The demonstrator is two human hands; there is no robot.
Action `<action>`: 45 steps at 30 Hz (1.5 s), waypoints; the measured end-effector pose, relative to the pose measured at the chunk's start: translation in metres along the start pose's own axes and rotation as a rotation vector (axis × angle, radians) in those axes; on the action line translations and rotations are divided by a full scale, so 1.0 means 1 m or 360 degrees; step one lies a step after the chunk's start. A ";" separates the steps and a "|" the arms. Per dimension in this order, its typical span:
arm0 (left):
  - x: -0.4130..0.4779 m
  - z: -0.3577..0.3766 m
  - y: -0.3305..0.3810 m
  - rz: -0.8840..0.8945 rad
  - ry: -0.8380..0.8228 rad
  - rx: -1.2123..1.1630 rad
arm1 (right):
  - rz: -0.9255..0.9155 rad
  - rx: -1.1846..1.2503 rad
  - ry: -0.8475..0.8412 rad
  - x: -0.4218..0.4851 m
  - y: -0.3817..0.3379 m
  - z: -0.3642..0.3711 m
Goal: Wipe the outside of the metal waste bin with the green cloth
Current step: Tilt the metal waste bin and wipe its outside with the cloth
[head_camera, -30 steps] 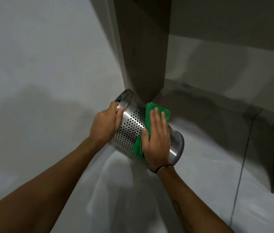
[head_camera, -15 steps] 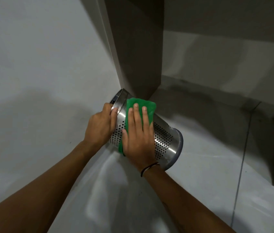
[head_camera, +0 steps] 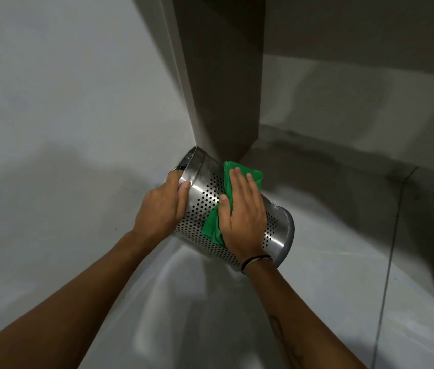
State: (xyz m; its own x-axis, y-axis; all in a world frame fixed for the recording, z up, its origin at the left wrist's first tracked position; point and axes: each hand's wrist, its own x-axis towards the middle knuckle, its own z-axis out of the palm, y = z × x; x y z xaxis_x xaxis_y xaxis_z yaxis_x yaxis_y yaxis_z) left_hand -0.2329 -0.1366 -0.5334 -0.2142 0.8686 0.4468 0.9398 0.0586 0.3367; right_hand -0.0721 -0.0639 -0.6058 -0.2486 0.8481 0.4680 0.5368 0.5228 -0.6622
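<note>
step: mid-wipe | left hand grip clamped on rim of tilted perforated steel waste bin | right hand palm flat, fingers together, pressing green cloth on bin's side | next: likely turn bin, wipe the unwiped side

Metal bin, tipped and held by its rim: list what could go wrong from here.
1. The metal bin is tilted and steadied only by the left hand at its rim; a hard push could roll or slip it from that grip.
2. The right hand presses the green cloth flat with open fingers, so the bunched cloth may slide out.
</note>
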 end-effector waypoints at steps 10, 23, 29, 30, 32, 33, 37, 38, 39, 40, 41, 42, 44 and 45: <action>-0.002 -0.006 -0.003 -0.0038 -0.0093 -0.0127 | -0.0277 -0.0072 -0.0085 -0.013 0.000 -0.008; -0.009 -0.008 -0.017 -0.0045 0.0034 -0.0359 | -0.0488 -0.0058 -0.0274 0.005 -0.037 -0.013; -0.009 -0.008 -0.012 -0.0036 0.0034 -0.0445 | -0.0310 -0.0031 -0.0175 0.002 -0.024 -0.015; -0.008 -0.007 -0.010 -0.0043 0.0047 -0.0450 | -0.0041 0.0098 -0.0197 0.008 -0.016 -0.021; -0.008 -0.005 -0.006 -0.0053 0.0072 -0.0429 | 0.0287 0.0194 -0.0229 0.015 -0.011 -0.028; -0.007 -0.006 -0.004 -0.0051 0.0079 -0.0405 | 0.0278 0.0136 -0.0218 0.014 -0.017 -0.029; -0.005 -0.005 -0.005 -0.0038 0.0078 -0.0357 | -0.0101 -0.0093 -0.0102 -0.001 -0.045 -0.013; -0.005 -0.005 -0.006 -0.0040 0.0082 -0.0365 | -0.0144 -0.0115 -0.0097 -0.004 -0.045 -0.011; -0.006 -0.006 -0.007 -0.0042 0.0085 -0.0373 | -0.0161 -0.0125 -0.0103 -0.006 -0.040 -0.011; -0.007 -0.006 -0.010 -0.0040 0.0089 -0.0370 | -0.0136 -0.0114 -0.0113 -0.008 -0.031 -0.014; -0.007 -0.006 -0.012 -0.0039 0.0087 -0.0362 | -0.0041 -0.0082 -0.0118 -0.011 -0.017 -0.019; -0.007 -0.007 -0.014 -0.0038 0.0080 -0.0356 | 0.0127 -0.0048 -0.0124 -0.015 -0.002 -0.026; -0.007 -0.005 -0.014 -0.0038 0.0067 -0.0393 | 0.0504 -0.0004 -0.0125 -0.022 0.031 -0.044; -0.006 -0.004 -0.013 -0.0034 0.0055 -0.0418 | 0.0634 0.0029 -0.0140 -0.024 0.043 -0.051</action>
State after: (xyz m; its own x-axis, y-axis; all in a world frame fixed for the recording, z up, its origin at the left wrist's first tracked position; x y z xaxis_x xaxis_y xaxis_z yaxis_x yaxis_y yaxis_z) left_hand -0.2450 -0.1451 -0.5370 -0.2469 0.8508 0.4638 0.8345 -0.0567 0.5481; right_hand -0.0016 -0.0663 -0.6161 -0.0927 0.9883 0.1214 0.5910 0.1528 -0.7921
